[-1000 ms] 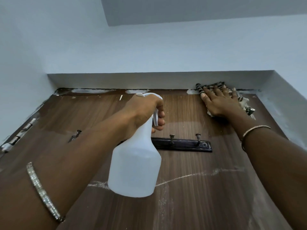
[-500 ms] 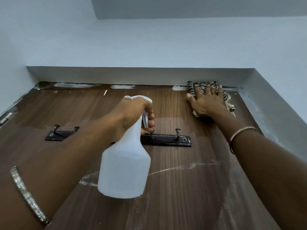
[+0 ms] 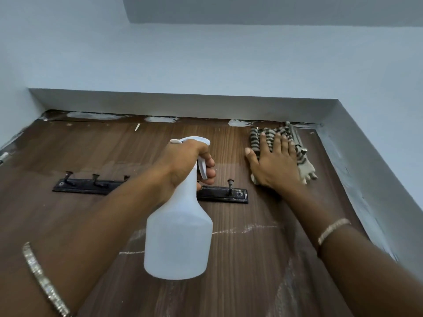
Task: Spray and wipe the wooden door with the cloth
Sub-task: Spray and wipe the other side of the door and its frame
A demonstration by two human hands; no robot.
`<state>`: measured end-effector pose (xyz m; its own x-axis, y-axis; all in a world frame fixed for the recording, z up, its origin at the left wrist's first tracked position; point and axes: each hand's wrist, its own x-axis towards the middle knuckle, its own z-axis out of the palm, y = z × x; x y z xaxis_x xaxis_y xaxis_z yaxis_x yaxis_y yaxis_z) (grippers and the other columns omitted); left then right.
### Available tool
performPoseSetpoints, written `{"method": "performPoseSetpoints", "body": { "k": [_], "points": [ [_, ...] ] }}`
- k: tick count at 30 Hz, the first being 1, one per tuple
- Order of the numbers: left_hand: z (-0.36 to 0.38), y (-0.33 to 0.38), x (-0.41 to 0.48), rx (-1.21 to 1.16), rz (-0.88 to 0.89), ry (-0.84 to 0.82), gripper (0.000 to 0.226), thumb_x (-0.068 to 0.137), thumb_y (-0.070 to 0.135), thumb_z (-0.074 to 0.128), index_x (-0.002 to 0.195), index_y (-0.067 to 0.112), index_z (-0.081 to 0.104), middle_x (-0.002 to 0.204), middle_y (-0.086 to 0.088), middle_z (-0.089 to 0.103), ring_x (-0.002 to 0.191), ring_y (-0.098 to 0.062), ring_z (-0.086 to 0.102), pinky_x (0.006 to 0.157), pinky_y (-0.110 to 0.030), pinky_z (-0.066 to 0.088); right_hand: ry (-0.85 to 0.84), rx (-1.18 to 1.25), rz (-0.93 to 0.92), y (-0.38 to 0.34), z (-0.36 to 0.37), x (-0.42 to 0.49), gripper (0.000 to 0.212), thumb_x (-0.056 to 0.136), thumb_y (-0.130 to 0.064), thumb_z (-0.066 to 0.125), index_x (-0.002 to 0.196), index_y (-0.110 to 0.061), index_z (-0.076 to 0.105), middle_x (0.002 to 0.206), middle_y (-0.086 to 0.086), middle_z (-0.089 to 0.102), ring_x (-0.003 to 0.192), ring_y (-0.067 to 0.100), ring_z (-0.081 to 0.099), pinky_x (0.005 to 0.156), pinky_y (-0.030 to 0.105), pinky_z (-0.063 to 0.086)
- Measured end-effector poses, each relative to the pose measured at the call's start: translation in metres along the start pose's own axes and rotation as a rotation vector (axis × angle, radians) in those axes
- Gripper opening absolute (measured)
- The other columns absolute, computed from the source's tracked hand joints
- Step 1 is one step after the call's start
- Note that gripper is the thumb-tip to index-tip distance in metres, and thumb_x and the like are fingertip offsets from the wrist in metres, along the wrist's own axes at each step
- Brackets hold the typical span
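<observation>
Pale blue wall (image 3: pixel 206 65) surrounds a brown wooden door (image 3: pixel 91 213), seen from below. Fingers (image 3: pixel 209 172) of the left hand (image 3: pixel 183 161) curl around the trigger and neck of a white bottle (image 3: pixel 178 236), held upright before the door's middle. Fingers (image 3: pixel 278 143) of the right hand (image 3: pixel 272 163) lie straight, pressing a striped cloth (image 3: pixel 254 138) flat against the door's upper right corner. A metal bolt (image 3: pixel 297 143) sits at the cloth's right edge. Below both hands runs a dark hook rail (image 3: pixel 222 194). White smears mark the wood.
</observation>
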<state>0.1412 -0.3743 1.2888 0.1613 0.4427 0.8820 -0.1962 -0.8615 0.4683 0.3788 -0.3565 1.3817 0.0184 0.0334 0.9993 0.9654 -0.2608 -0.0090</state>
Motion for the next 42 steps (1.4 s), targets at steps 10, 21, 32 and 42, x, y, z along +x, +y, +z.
{"method": "performPoseSetpoints", "body": {
  "k": [10, 21, 32, 42],
  "points": [
    [0.016, 0.004, -0.008, 0.008, 0.053, 0.000, 0.022, 0.090, 0.019, 0.052, 0.082, 0.006, 0.069, 0.074, -0.010, 0.072, 0.066, -0.020, 0.069, 0.051, -0.024, 0.049, -0.031, 0.040, 0.016, -0.004, -0.005, 0.026, 0.074, 0.109, -0.058, 0.015, 0.167, -0.015, -0.004, 0.172, 0.021, -0.006, 0.160, 0.033, -0.010, 0.128, 0.047, -0.011],
    [0.014, 0.012, -0.042, -0.054, -0.034, -0.062, 0.025, 0.091, 0.020, 0.051, 0.078, 0.008, 0.068, 0.075, -0.010, 0.073, 0.076, -0.026, 0.074, 0.047, -0.021, 0.047, -0.024, 0.016, -0.029, 0.016, -0.004, -0.105, 0.070, 0.108, -0.060, 0.007, 0.167, -0.023, -0.003, 0.174, 0.008, -0.008, 0.160, 0.021, -0.014, 0.128, 0.040, -0.012],
    [0.002, 0.008, -0.071, -0.155, -0.030, -0.087, 0.019, 0.086, 0.012, 0.053, 0.085, 0.002, 0.069, 0.074, -0.016, 0.071, 0.068, -0.024, 0.070, 0.046, -0.025, 0.045, 0.035, 0.042, 0.228, 0.068, -0.011, -0.128, 0.066, 0.109, -0.058, 0.012, 0.167, -0.028, 0.005, 0.175, 0.002, 0.001, 0.161, 0.020, -0.007, 0.129, 0.044, -0.008],
    [0.029, -0.018, -0.079, -0.143, -0.069, -0.115, 0.020, 0.086, 0.009, 0.053, 0.097, 0.005, 0.070, 0.074, -0.016, 0.071, 0.071, -0.029, 0.071, 0.051, -0.028, 0.044, -0.006, 0.034, 0.142, 0.073, -0.014, -0.129, 0.070, 0.107, -0.061, 0.009, 0.168, -0.025, 0.009, 0.175, 0.002, 0.002, 0.161, 0.022, -0.006, 0.128, 0.045, -0.008]
  ]
}}
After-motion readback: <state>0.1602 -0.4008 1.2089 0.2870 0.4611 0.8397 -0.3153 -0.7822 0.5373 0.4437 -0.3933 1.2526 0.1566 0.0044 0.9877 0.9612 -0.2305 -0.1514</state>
